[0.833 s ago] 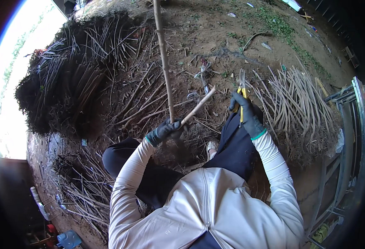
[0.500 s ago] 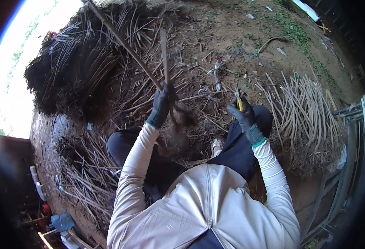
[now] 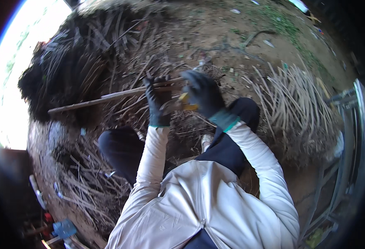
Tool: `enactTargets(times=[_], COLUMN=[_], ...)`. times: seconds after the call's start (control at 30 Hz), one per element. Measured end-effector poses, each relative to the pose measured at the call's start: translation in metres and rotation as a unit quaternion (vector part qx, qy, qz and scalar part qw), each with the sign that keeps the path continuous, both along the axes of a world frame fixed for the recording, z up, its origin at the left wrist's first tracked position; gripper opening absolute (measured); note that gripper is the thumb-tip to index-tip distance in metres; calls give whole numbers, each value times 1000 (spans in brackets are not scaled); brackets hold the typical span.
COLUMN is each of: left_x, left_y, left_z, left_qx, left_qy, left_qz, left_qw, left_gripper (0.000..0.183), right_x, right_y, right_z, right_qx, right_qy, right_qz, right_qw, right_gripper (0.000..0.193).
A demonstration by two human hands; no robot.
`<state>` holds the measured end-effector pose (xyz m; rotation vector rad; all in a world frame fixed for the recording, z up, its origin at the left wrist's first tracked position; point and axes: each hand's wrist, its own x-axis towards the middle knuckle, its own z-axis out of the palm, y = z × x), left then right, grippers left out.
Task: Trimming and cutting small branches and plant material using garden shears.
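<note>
Sticks (image 3: 118, 96), two, extending right of the heap (image 3: 64, 85): left hand (image 3: 158, 99) is gripping them, apparently for steadiness; right hand (image 3: 206, 94), farther right of it, is gripping cutters (image 3: 185, 105), seemingly for control.

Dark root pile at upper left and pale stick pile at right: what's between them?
Head view: loose sticks on soil, the left gloved hand gripping long sticks, the right gloved hand holding yellow-handled shears, and the right knee.
</note>
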<state>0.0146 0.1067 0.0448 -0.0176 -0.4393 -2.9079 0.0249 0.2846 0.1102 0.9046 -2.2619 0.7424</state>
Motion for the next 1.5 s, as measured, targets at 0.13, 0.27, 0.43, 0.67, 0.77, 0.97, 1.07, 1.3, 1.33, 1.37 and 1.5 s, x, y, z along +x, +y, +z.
enactTargets(times=[0.13, 0.27, 0.43, 0.67, 0.77, 0.97, 1.07, 1.3, 1.33, 1.37, 1.5], left_x=[7, -8, -31, 3, 62, 98, 80, -5, -15, -21, -51], left_y=[54, 131, 195, 88, 9, -117, -146, -175, -179, -181, -203], left_z=[53, 100, 90, -71, -154, -265, -293, -340, -346, -353, -379], left_qx=[-9, 50, -116, -269, -394, -488, -759, -898, -890, -893, -935], left_qy=[65, 67, 116, -171, -241, -374, -385, -324, -337, -332, -251], left_qz=[-125, -209, -346, -329, -336, -337, -222, -148, -169, -140, -57], left_qw=[990, 974, 924, 889, 821, 713, 476, 259, 258, 269, 243], left_gripper=[41, 53, 65, 38, 30, 24, 25, 27, 32, 36, 53], right_x=[-13, -11, -22, 53, 89, 131, 123, -16, -35, -49, -99], right_y=[33, 118, 304, 652, 743, 850, 824, 448, 379, 317, 139], right_z=[12, 43, 84, 24, -35, -83, -84, -92, -91, -88, -80], right_qx=[-8, 63, 125, 313, 368, 445, 494, -4, -50, -53, -76], right_qy=[111, 162, 216, -55, -201, -266, -200, -290, -304, -312, -265], right_qz=[-92, -159, -276, -582, -611, -658, -646, -331, -312, -264, -158], right_qw=[990, 972, 928, 748, 672, 546, 547, 898, 899, 911, 948], right_gripper=[33, 29, 24, 26, 30, 37, 40, 45, 45, 44, 47])
